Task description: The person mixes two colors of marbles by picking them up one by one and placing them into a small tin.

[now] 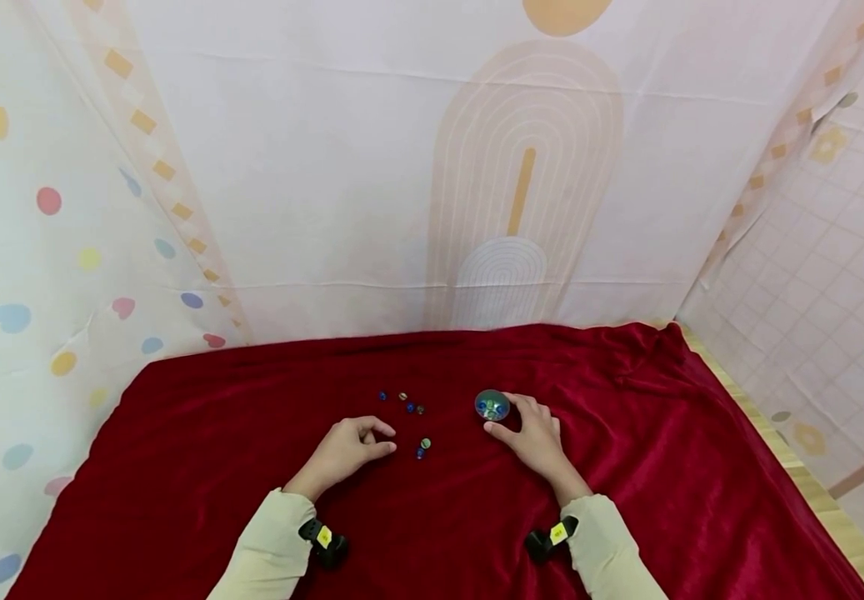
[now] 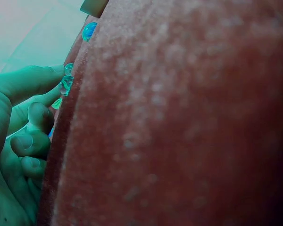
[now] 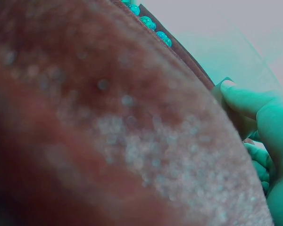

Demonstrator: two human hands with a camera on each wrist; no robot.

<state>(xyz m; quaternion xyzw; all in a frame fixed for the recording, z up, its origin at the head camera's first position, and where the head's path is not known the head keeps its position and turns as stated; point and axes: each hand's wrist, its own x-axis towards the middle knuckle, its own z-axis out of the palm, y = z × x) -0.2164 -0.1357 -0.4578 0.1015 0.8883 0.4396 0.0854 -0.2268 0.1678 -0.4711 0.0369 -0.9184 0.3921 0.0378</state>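
Marbles (image 1: 411, 407) left of our cup (image 1: 490, 395) look slick; pinch their sides. Our right hand (image 1: 535, 431) grips the cup; our half-spread left hand (image 1: 349, 447), nothing.

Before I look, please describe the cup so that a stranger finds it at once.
On the red cloth, find the right hand. It holds a small round cup. Unlike the loose marbles to its left, this is a container, and other marbles lie inside.
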